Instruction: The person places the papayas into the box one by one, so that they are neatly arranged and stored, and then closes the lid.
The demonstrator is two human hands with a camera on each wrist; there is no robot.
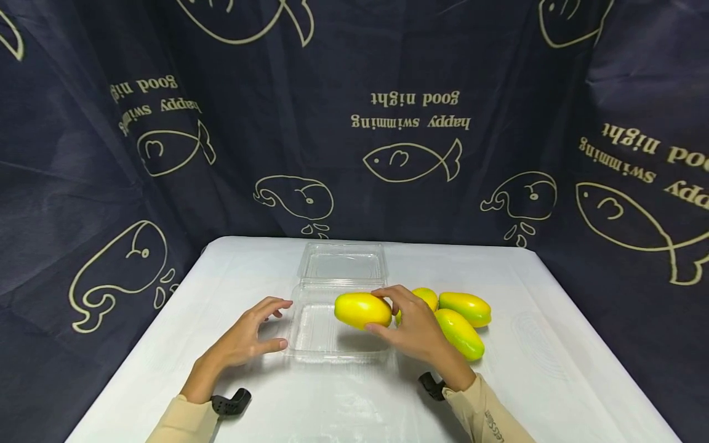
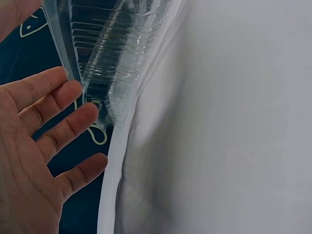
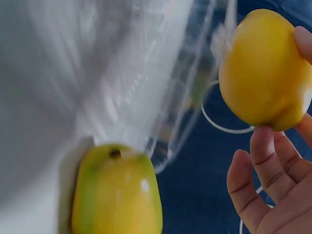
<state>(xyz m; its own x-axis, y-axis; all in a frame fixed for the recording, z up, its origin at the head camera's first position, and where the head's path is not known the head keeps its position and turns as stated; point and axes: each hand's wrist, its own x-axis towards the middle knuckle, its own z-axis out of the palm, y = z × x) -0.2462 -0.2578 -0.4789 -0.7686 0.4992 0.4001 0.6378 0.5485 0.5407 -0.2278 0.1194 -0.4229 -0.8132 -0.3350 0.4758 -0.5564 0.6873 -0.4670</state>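
My right hand [image 1: 415, 329] grips a yellow mango [image 1: 360, 309] between thumb and fingers, over the right part of a clear plastic clamshell box [image 1: 311, 332]. In the right wrist view the fingertips are at the end of the held mango [image 3: 263, 68]. The box stands with its lid [image 1: 343, 266] folded back, away from me. At the box's left edge is my left hand [image 1: 249, 335], thumb and fingers spread apart and holding nothing. The left wrist view shows its fingers extended beside the ribbed wall of the box [image 2: 114, 53].
Right of the box lie more yellow-green mangoes: one in front [image 1: 461, 335], one behind it [image 1: 466, 307], and one [image 1: 425, 296] partly hidden by my right hand. A white cloth covers the table [image 1: 532, 381]. Dark fish-print curtains [image 1: 410, 209] hang around it.
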